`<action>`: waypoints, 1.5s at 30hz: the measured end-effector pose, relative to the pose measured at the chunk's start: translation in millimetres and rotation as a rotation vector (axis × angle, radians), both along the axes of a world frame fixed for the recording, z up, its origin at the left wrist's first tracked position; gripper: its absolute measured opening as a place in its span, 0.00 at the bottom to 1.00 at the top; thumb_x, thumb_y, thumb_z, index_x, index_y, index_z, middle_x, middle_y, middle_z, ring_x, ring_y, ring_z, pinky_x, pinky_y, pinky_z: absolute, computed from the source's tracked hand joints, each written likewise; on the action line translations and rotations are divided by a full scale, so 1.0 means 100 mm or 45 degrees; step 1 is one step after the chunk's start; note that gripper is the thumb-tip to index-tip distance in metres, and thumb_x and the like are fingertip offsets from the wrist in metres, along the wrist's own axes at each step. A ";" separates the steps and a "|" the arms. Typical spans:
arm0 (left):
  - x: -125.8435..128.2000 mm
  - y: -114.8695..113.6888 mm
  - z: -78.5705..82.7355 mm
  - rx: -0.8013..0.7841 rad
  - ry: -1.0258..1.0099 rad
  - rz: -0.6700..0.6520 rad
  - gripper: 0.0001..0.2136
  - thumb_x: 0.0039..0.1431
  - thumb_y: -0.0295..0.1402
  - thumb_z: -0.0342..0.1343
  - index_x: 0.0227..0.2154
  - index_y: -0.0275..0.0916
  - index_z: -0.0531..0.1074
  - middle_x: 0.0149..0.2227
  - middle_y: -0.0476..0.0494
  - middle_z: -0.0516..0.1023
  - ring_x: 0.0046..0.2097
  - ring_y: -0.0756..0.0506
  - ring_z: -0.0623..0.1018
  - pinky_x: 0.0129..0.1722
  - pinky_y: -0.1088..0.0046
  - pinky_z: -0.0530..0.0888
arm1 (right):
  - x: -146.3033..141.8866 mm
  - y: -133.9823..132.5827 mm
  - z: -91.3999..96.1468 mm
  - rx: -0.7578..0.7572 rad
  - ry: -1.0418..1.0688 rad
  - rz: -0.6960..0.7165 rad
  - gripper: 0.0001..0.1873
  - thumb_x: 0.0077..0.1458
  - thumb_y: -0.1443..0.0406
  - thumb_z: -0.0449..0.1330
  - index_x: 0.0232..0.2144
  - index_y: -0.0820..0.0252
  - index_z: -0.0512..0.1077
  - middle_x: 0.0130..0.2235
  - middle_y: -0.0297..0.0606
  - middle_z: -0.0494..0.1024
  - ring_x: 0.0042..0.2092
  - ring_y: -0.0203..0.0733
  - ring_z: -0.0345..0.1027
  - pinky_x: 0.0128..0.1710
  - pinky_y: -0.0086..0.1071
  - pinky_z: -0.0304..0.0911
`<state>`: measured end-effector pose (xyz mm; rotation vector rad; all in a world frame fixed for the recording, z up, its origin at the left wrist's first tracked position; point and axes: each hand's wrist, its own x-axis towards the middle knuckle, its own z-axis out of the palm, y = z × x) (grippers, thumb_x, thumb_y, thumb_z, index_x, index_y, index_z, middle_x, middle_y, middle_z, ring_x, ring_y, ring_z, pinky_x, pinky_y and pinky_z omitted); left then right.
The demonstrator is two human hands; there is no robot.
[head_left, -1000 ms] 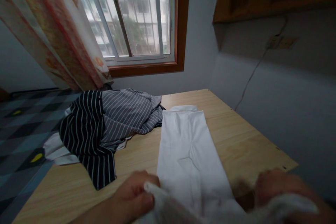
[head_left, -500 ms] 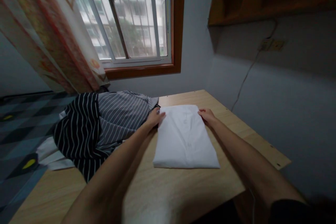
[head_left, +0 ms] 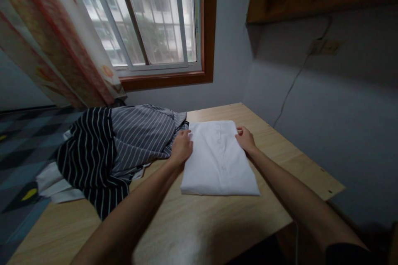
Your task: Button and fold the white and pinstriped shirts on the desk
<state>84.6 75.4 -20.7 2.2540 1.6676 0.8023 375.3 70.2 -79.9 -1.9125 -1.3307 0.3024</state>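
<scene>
A white shirt [head_left: 214, 165], folded into a neat rectangle with its button front up, lies flat on the wooden table. At its upper left edge my left hand [head_left: 182, 145] has its fingers curled round the side, partly hiding that edge. My right hand [head_left: 245, 138] pinches the upper right edge between thumb and fingers; the fingertips are small and dim. Close beside my left hand rests a heap of striped clothes [head_left: 139, 130], black and grey with white lines.
White cloth [head_left: 57, 182] pokes out from under the striped heap. A checked bedspread [head_left: 27, 145] lies at the left. Behind the table [head_left: 174, 232] stand the wall and a window [head_left: 155, 20] with a flowered curtain [head_left: 52, 29]. A wooden shelf [head_left: 280, 12] and a cable [head_left: 289, 91] are at the right.
My left hand has slid slightly down the shirt's left edge, and its thumb has come off the top surface. My right hand stays near the right edge. The view has shifted a little.
</scene>
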 end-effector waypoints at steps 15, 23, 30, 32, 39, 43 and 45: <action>0.17 -1.13 -0.22 -0.145 0.650 -0.792 0.33 0.65 0.46 0.44 0.67 0.37 0.44 0.69 0.37 0.45 0.69 0.35 0.46 0.65 0.49 0.46 | -1.08 0.12 0.16 -0.044 -0.812 1.173 0.29 0.65 0.52 0.45 0.64 0.55 0.57 0.67 0.42 0.55 0.68 0.52 0.43 0.65 0.52 0.39; 0.06 -1.18 -0.22 -0.182 0.621 -0.808 0.33 0.63 0.49 0.45 0.68 0.49 0.42 0.70 0.42 0.41 0.69 0.31 0.43 0.62 0.37 0.43 | -0.49 0.49 0.01 -0.121 -0.823 0.808 0.32 0.65 0.50 0.42 0.65 0.59 0.53 0.67 0.45 0.53 0.68 0.55 0.43 0.64 0.56 0.37; -0.06 -1.23 -0.21 -0.225 0.644 -0.765 0.39 0.54 0.59 0.51 0.66 0.58 0.44 0.70 0.40 0.40 0.67 0.21 0.41 0.54 0.24 0.42 | -0.07 0.58 -0.12 -0.179 -0.742 0.607 0.29 0.65 0.53 0.44 0.65 0.56 0.55 0.67 0.44 0.54 0.67 0.56 0.45 0.63 0.57 0.40; -0.09 -1.24 -0.21 -0.224 0.651 -0.774 0.40 0.53 0.60 0.52 0.66 0.59 0.44 0.70 0.40 0.40 0.67 0.21 0.41 0.54 0.24 0.42 | -0.07 0.53 -0.12 -0.141 -0.717 0.554 0.29 0.65 0.54 0.45 0.64 0.60 0.56 0.67 0.47 0.54 0.67 0.57 0.45 0.64 0.56 0.39; -0.13 -1.23 -0.23 -0.085 0.706 -0.779 0.39 0.55 0.57 0.52 0.66 0.47 0.51 0.68 0.35 0.51 0.66 0.24 0.52 0.58 0.32 0.53 | -0.12 -0.34 -0.01 -0.135 -0.663 0.741 0.31 0.65 0.53 0.45 0.65 0.62 0.55 0.68 0.49 0.50 0.69 0.54 0.39 0.65 0.53 0.37; -0.18 -1.22 -0.27 0.247 0.821 -0.992 0.24 0.66 0.41 0.47 0.60 0.33 0.62 0.59 0.26 0.67 0.58 0.30 0.69 0.52 0.49 0.70 | -0.07 -1.17 0.06 -0.180 -0.539 1.141 0.39 0.59 0.44 0.49 0.66 0.56 0.52 0.68 0.47 0.49 0.69 0.53 0.39 0.66 0.55 0.35; -0.20 -1.23 -0.29 0.440 0.842 -1.059 0.20 0.67 0.32 0.44 0.59 0.33 0.61 0.55 0.26 0.71 0.53 0.33 0.74 0.47 0.55 0.74 | -0.05 -1.51 0.09 -0.186 -0.478 1.212 0.47 0.52 0.40 0.55 0.67 0.55 0.50 0.69 0.47 0.46 0.69 0.56 0.38 0.65 0.55 0.37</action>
